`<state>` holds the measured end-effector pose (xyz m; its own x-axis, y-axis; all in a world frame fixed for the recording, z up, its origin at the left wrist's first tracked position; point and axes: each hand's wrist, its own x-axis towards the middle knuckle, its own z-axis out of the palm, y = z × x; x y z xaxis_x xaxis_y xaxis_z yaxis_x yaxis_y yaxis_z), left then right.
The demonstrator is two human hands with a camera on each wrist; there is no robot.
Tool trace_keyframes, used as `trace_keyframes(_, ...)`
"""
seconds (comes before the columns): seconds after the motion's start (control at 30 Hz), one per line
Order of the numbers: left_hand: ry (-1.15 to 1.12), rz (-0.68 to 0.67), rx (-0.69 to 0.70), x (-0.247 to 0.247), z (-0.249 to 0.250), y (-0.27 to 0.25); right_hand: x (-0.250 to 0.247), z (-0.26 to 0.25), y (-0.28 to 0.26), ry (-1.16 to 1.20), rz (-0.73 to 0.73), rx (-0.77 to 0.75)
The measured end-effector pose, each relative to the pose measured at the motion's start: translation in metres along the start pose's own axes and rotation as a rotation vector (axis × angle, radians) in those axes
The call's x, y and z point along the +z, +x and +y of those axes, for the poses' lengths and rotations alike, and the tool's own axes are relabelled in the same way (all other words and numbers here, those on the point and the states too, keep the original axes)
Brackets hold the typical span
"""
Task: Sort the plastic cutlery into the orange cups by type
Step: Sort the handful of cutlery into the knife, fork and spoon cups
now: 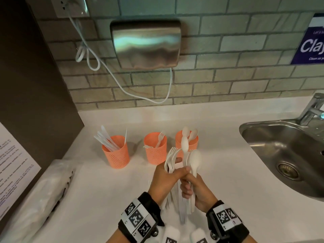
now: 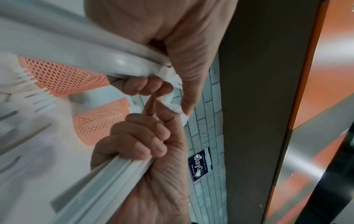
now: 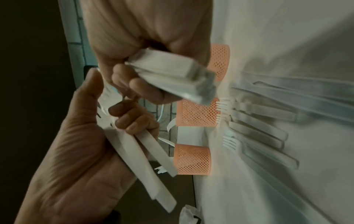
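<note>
Gripped in the left hand (image 1: 165,178) was a bunch of forks (image 1: 171,159), the fingers curled round the handles and the tines pointing up and away; in the right hand (image 1: 196,190) a bunch of spoons (image 1: 193,161) was held the same way, fingers wrapped round the handles, bowls upward. Both grips were closed tight on their bundles, and the two hands were pressed together, thumb against knuckles, above the white worktop (image 1: 108,190). Behind them three orange cups were stood in a row: the left cup (image 1: 116,152) was filled with knives (image 1: 107,139), the middle cup (image 1: 155,149) held a few forks, and the right cup (image 1: 188,142) held spoons, partly hidden by one spoon raised out of the right hand's bunch. More cutlery (image 3: 268,121), forks among it, was seen lying loose on the worktop beneath the hands in the right wrist view. A clear plastic bag (image 1: 49,195) was lying at the worktop's left edge, a steel sink (image 1: 287,155) with a tap (image 1: 312,109) was set in at the right, and a metal dispenser (image 1: 146,44) with a white cable (image 1: 108,72) was fixed on the tiled wall behind.
</note>
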<state>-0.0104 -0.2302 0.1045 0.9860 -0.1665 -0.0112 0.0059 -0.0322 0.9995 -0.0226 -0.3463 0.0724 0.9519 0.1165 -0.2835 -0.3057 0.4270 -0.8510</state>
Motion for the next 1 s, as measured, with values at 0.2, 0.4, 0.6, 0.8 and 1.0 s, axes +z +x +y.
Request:
trace_keyframes(0.2, -0.042, -0.023, -0.043, 0.000, -0.004, 0.001, 0.000, 0.001, 0.000, -0.094, -0.046, -0.010)
trace_keyframes(0.4, -0.115, 0.046, -0.023, 0.001, -0.009, 0.004, 0.007, -0.002, 0.000, -0.096, -0.074, -0.039)
trace_keyframes(0.6, -0.198, 0.117, -0.091, -0.003, -0.007, 0.011, 0.017, -0.008, -0.001, -0.155, -0.057, -0.175)
trace_keyframes(0.8, -0.172, 0.077, -0.103, 0.001, -0.014, 0.007, 0.019, -0.006, 0.004, -0.283, -0.003, -0.283)
trace_keyframes(1.0, -0.250, 0.252, -0.048, 0.002, -0.018, 0.015, 0.016, -0.006, 0.006, -0.258, -0.007, -0.247)
